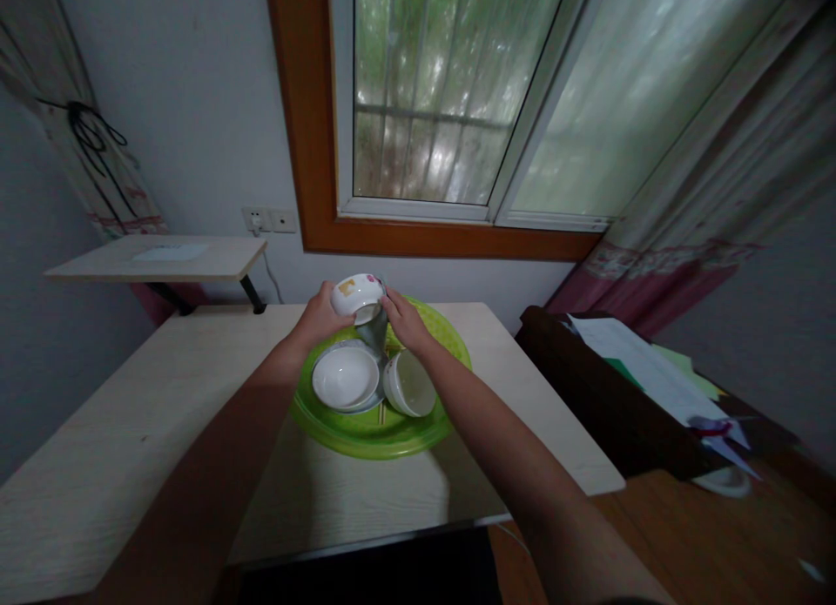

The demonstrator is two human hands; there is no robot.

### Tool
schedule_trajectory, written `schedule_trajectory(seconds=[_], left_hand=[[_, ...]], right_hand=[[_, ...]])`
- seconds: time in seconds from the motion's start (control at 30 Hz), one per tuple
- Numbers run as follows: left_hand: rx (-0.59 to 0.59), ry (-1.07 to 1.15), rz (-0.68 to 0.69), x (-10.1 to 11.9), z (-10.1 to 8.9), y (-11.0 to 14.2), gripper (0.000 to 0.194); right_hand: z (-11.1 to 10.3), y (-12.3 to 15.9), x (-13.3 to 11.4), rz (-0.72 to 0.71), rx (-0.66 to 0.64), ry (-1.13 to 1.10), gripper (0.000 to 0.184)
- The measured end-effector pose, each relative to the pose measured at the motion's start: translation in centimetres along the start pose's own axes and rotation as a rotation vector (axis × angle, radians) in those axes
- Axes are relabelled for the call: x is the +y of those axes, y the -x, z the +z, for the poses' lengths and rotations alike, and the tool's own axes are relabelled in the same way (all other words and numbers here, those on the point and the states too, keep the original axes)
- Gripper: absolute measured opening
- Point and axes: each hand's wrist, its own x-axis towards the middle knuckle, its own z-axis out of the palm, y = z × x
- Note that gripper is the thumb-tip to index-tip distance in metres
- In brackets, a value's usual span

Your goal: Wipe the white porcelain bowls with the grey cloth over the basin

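A white bowl [353, 292] with a floral pattern is tilted above the far part of a round green tray [379, 448]. My left hand [318, 316] grips its left side, and the fingers of my right hand [403, 320] are closed on its right side. Just below the held bowl is a greyish, cup-like thing [374, 333], partly covered. On the tray, a white bowl [346, 376] sits at the left with its mouth up, on what looks like another dish. Further white bowls [413, 385] lie tipped at the right. Thin sticks like chopsticks [381, 416] show between them.
The tray rests on a pale wooden table [150, 431]. A small raised shelf [163, 257] stands at the back left. Behind are the wall and a window [431, 91]. Right of the table, a dark piece of furniture [588, 396] bears papers [646, 361].
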Motion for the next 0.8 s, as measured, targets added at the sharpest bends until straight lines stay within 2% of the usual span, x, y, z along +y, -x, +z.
schedule_trajectory(seconds=[0.1, 0.23, 0.43, 0.53, 0.67, 0.8], left_hand=[[-0.029, -0.012, 0.007, 0.0, 0.0, 0.0, 0.055], [-0.069, -0.032, 0.057, 0.3, -0.1, 0.2, 0.052], [-0.140, -0.066, 0.142, 0.2, 0.3, 0.4, 0.051], [-0.139, -0.047, 0.181, 0.0, 0.5, 0.5, 0.049], [-0.144, -0.071, 0.183, 0.1, 0.5, 0.4, 0.049], [-0.148, -0.074, 0.156, 0.3, 0.3, 0.5, 0.049]], right_hand=[[-0.1, 0.1, -0.1, 0.008, 0.003, -0.004, 0.058], [-0.1, 0.2, -0.4, -0.023, 0.022, 0.097, 0.057], [0.0, 0.5, -2.0, -0.226, -0.045, 0.219, 0.049], [0.2, 0.6, -2.8, -0.276, -0.074, 0.217, 0.046], [0.3, 0.4, -2.4, -0.196, -0.045, 0.138, 0.049], [0.0, 0.1, -1.1, 0.012, 0.018, 0.019, 0.060]])
